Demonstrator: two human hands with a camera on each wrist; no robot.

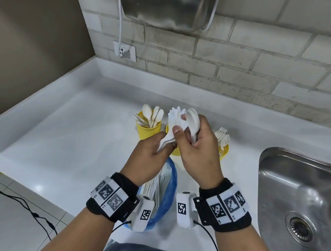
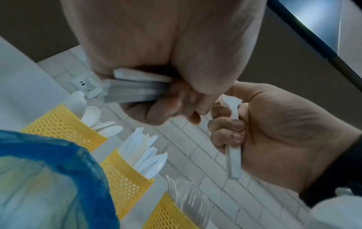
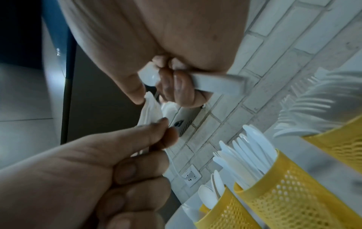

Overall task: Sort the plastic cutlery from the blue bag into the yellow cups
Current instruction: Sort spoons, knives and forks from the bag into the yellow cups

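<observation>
Left hand (image 1: 153, 144): fingers curled round a bundle of white plastic cutlery (image 2: 135, 86), gripped at the handles, working ends fanned upward; mix of types in the bundle not fully legible. Right hand (image 1: 196, 146): fingers closed round white spoons (image 1: 193, 120), thumb pressed against the fanned tops, apparently drawing pieces out of the left-hand bundle. Both hands raised above the countertop (image 1: 73, 131), in front of the middle cup. Spoon cup (image 1: 148, 131): yellow perforated, leftmost of a row of three, set towards the back edge of the countertop. Knife cup (image 2: 125, 182): centre of the row, serrated blades upward, largely hidden behind the hands in the head view. Fork cup (image 1: 224, 149): rightmost, nearest the sink (image 1: 299, 201), tines upward. Blue bag (image 1: 168, 199): at the front edge of the countertop beneath the wrists, mouth open, more white pieces visible inside. Handling advice: keep the left grip firm on the handles; peel off one type only; confirm bowl shape before release; lower handle first into the spoon cup; avoid knocking the light cups; expect slippery, springy pieces to slide out of a loose bundle.
</observation>
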